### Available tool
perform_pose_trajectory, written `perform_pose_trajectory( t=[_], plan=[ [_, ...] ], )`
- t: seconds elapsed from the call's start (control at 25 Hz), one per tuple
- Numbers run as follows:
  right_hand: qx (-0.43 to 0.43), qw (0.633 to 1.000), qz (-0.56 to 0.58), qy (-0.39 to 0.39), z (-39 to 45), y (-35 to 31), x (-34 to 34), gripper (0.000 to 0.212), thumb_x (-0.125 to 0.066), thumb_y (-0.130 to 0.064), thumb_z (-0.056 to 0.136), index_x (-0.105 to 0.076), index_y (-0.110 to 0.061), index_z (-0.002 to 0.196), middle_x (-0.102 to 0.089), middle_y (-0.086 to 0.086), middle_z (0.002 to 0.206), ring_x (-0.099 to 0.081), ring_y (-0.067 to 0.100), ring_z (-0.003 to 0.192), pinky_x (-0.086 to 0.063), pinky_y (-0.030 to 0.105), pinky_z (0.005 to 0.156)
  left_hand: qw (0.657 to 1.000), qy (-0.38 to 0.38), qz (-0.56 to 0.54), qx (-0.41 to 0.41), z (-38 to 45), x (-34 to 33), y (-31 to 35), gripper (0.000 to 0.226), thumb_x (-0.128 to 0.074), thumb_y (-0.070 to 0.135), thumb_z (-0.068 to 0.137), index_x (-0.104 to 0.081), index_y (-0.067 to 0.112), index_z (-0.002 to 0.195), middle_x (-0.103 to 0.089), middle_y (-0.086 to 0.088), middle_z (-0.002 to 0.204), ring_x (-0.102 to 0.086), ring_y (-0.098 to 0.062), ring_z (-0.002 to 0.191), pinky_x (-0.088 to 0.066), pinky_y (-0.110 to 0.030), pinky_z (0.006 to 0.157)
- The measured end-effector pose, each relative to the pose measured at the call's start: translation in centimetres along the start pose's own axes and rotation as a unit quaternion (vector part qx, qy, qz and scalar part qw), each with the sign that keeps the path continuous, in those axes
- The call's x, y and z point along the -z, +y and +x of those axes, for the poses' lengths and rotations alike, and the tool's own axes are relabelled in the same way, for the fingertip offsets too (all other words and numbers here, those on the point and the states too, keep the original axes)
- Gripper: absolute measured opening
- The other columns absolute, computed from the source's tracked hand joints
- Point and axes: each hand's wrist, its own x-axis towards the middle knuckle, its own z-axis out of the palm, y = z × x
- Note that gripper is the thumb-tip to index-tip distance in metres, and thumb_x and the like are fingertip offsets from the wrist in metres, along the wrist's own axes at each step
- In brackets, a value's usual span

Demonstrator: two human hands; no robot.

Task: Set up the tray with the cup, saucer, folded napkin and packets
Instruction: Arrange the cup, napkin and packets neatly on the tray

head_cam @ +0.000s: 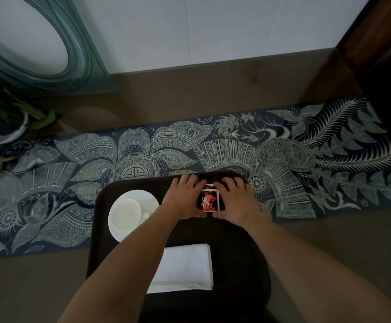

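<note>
A dark tray lies on the table in front of me. At its far left a white cup stands on a white saucer. A folded white napkin lies at the tray's near middle. At the tray's far right sit red, black and white packets, pressed between my two hands. My left hand grips their left side and my right hand grips their right side, fingers curled over the far edge.
A dark blue patterned runner crosses the brown table under the tray's far end. A potted plant stands at the far left, below an oval green-framed mirror. Dark wooden furniture rises at the far right.
</note>
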Motion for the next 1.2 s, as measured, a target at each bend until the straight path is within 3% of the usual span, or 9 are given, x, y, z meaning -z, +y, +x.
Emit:
perform_pose_trajectory(
  t=[0.36, 0.76, 1.2],
  plan=[
    [-0.006, 0.999, 0.01, 0.035, 0.2, -0.2, -0.4, 0.081, -0.062, -0.062, 0.075, -0.035, -0.026, 0.142, -0.036, 0.003, 0.143, -0.031, 0.027, 0.13, -0.03, 0.047, 0.107, 0.998, 0.003, -0.059, 0.004, 0.3, -0.5, -0.5, 0.086, -0.068, 0.056, 0.071, -0.034, 0.027, 0.144, -0.039, -0.002, 0.135, -0.037, -0.025, 0.124, -0.039, -0.042, 0.101],
    [-0.011, 0.999, 0.005, 0.043, 0.4, -0.1, -0.3, 0.073, -0.066, -0.059, 0.072, -0.047, -0.02, 0.131, -0.043, 0.004, 0.136, -0.04, 0.026, 0.122, -0.036, 0.045, 0.101, 0.998, -0.022, -0.044, -0.029, 1.5, 0.6, -0.5, 0.077, -0.069, 0.047, 0.075, -0.038, 0.023, 0.141, -0.039, -0.005, 0.134, -0.037, -0.025, 0.125, -0.04, -0.042, 0.1],
    [0.06, 0.998, -0.003, -0.004, 1.5, -1.4, 0.0, 0.077, -0.067, -0.053, 0.074, -0.038, -0.027, 0.14, -0.037, 0.002, 0.141, -0.034, 0.026, 0.129, -0.032, 0.046, 0.105, 0.999, 0.021, -0.033, 0.038, -2.0, -0.7, -0.7, 0.065, -0.062, 0.057, 0.074, -0.049, 0.02, 0.125, -0.047, -0.002, 0.12, -0.046, -0.024, 0.11, -0.044, -0.04, 0.089]
  ],
)
